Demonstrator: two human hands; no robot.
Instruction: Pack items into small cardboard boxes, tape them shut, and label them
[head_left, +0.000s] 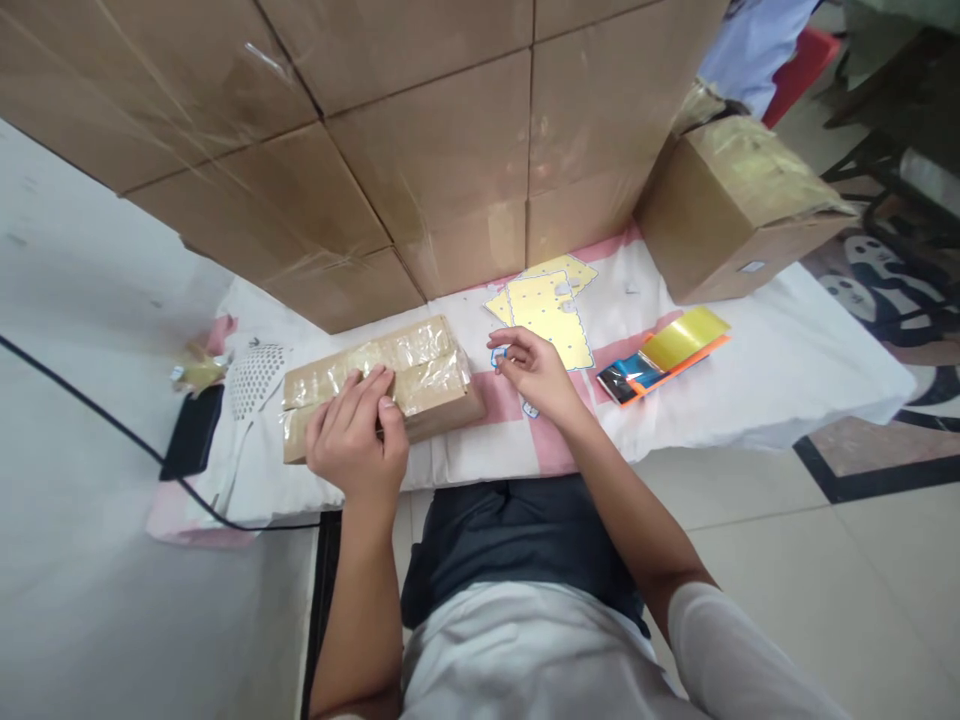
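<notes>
My left hand [358, 440] rests on a flat brown parcel [390, 375] wrapped in clear tape, fingers curled over its near edge. My right hand [531, 368] hovers just right of the parcel, fingertips pinched on a small white-and-blue sticker [501, 355]. Behind that hand lie yellow dotted sheets [551, 305] on the white cloth [750, 390].
A wall of taped cardboard boxes [420, 130] rises behind the cloth. A single box [731, 205] stands at the right. Yellow, orange and blue packets [664, 358] lie near it. A black phone [192, 432] with a cable and a perforated white sheet [255, 378] sit at the left.
</notes>
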